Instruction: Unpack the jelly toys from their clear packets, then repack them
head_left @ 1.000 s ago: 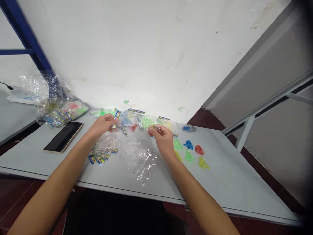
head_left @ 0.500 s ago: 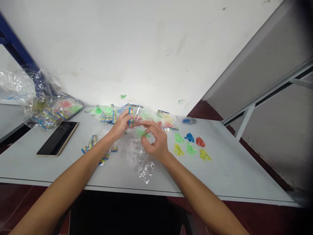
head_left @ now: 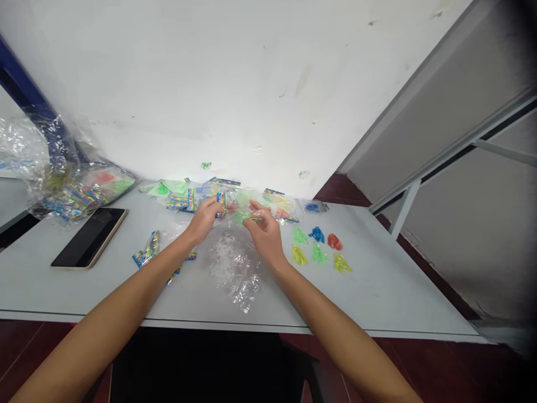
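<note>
My left hand point(head_left: 203, 220) is closed on a small clear plastic bag with a colourful printed header point(head_left: 221, 205). At the bag's right end my right hand point(head_left: 268, 234) pinches with thumb and fingers. A translucent green toy piece point(head_left: 240, 217) shows between the two hands, by the right fingertips; whether it is inside the bag I cannot tell. Below the hands lies a crumpled clear plastic bag point(head_left: 235, 268). To the right, toy pieces rest in two rows, among them a blue piece point(head_left: 317, 234), a red piece point(head_left: 334, 242) and a yellow piece point(head_left: 342, 263).
A phone point(head_left: 89, 238) lies on the left of the grey table point(head_left: 403, 296). Behind it sits a big clear bag of packets point(head_left: 90, 190). More packets with printed headers point(head_left: 146, 252) lie by my left forearm and along the white wall point(head_left: 235, 84).
My right hand has moved up to the bag, bringing the green toy piece between the hands. My left hand still grips the bag. The view has shifted slightly.
</note>
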Available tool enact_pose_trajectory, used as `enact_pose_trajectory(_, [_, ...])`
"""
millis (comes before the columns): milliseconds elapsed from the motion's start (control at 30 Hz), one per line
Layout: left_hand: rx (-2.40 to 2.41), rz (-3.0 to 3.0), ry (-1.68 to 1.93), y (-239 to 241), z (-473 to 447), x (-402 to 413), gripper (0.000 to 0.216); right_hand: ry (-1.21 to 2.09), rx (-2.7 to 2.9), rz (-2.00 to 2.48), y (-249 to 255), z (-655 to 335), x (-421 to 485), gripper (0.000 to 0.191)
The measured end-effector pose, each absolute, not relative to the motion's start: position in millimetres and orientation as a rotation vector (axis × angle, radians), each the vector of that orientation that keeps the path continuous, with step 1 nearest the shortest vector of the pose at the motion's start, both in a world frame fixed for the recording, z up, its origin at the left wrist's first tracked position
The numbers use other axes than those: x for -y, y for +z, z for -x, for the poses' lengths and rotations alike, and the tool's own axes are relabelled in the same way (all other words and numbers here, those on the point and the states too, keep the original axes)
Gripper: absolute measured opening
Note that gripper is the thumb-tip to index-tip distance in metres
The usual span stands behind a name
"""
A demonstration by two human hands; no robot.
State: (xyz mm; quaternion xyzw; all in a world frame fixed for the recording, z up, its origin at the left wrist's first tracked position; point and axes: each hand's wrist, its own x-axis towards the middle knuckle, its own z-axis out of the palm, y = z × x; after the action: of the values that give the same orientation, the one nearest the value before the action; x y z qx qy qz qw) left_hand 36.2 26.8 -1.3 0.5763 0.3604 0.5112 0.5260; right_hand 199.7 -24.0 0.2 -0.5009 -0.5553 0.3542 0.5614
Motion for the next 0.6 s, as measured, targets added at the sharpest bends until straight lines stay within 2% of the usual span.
enact_pose_trajectory(100, [-0.87,-1.342,1.255,-5,-33,-33,0.007,0.96,1.213,1.2,4,-203,21,0.009])
enact_pose_trajectory(233, [-0.861,-1.288,1.231,0,-31,-33,0.011,1.038,1.172,1.219,1,-207,17,0.009])
enact_pose_trajectory(367, [-0.756,-1.198,1.128,16,-32,-24,0.008,1.122,1.12,1.235,-5,-209,12,0.022])
enact_pose_trajectory(533, [-0.618,-1.071,1.002,26,-32,-15,0.004,1.129,1.139,1.187,-10,-211,9,0.012])
enact_pose_trajectory(600, [-0.589,-1.04,0.982,25,-32,-15,0.005,1.006,1.234,1.176,-12,-212,9,0.014])
